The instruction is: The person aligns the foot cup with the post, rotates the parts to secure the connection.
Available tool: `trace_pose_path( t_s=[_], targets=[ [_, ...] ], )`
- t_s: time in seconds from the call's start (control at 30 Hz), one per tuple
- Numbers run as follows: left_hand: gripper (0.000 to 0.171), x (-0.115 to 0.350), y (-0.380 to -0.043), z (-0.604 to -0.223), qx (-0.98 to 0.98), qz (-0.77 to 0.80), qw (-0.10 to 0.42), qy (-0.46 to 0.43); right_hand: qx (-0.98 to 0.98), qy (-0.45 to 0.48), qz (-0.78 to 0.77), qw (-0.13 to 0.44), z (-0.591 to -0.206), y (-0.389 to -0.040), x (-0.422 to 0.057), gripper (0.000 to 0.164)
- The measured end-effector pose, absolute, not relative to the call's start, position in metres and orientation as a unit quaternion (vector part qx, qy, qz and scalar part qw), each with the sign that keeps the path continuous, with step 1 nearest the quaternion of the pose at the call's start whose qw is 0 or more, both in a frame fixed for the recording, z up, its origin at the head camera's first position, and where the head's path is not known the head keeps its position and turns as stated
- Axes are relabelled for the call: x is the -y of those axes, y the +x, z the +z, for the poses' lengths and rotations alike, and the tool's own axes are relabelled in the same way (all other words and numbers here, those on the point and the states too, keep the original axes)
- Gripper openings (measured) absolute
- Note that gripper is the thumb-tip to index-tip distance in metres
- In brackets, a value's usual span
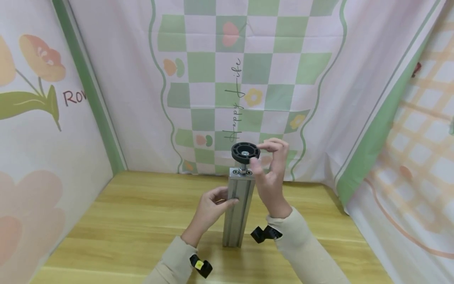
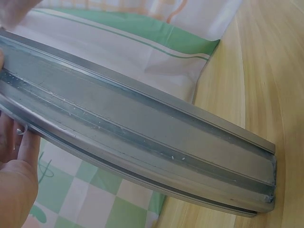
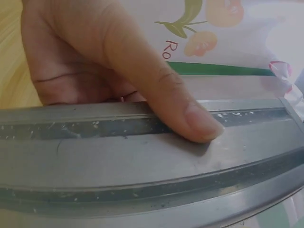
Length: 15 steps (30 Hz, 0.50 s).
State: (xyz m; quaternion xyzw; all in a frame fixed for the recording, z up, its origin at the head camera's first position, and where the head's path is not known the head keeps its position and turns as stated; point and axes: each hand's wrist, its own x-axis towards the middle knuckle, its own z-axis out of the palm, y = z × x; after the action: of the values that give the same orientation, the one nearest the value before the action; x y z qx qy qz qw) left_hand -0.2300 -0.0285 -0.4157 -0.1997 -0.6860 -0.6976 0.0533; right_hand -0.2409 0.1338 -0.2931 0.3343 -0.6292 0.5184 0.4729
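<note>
A slotted aluminium profile [image 1: 238, 213] stands upright on the wooden table. On its top end plate a black round levelling foot [image 1: 245, 153] sits on a metal stem, disc upward. My left hand [image 1: 213, 205] grips the profile's upper part from the left; its thumb [image 3: 199, 124] presses flat on the face in the right wrist view. At the disc's right edge is my right hand [image 1: 273, 173], index finger bent and thumb apart from it, both at the rim; the thumb is blurred. Left wrist view: the profile [image 2: 156, 128] runs down to the table, fingers [image 2: 28, 147] at its side.
The wooden table [image 1: 142, 221] reaches back to a checkered curtain [image 1: 234, 71] close behind the profile. Printed cloth walls [image 1: 32, 157] stand on both sides. Black straps [image 1: 201, 266] sit on both wrists.
</note>
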Motion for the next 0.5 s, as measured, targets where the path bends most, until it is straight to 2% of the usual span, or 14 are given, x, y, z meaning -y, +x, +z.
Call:
trace_pose_path(
  t_s=[0.07,0.3,0.4,0.5],
  targets=[
    [0.033,0.029,-0.229,-0.415,0.688,-0.696,0.052,-0.197,0.632,0.341,0.557,0.418,-0.293,-0.244,-0.138,0.041],
    [0.032,0.029,-0.23,-0.416,0.69,-0.695,0.051,-0.195,0.581,0.413,0.684,0.156,-0.285,-0.252,-0.145,0.05],
    [0.033,0.029,-0.231,-0.417,0.693,-0.692,0.051,-0.196,0.558,0.433,0.703,0.081,-0.285,-0.254,-0.148,0.051],
    [0.033,0.029,-0.231,-0.417,0.693,-0.691,0.05,-0.198,0.537,0.433,0.724,0.029,-0.287,-0.255,-0.15,0.051]
  ],
)
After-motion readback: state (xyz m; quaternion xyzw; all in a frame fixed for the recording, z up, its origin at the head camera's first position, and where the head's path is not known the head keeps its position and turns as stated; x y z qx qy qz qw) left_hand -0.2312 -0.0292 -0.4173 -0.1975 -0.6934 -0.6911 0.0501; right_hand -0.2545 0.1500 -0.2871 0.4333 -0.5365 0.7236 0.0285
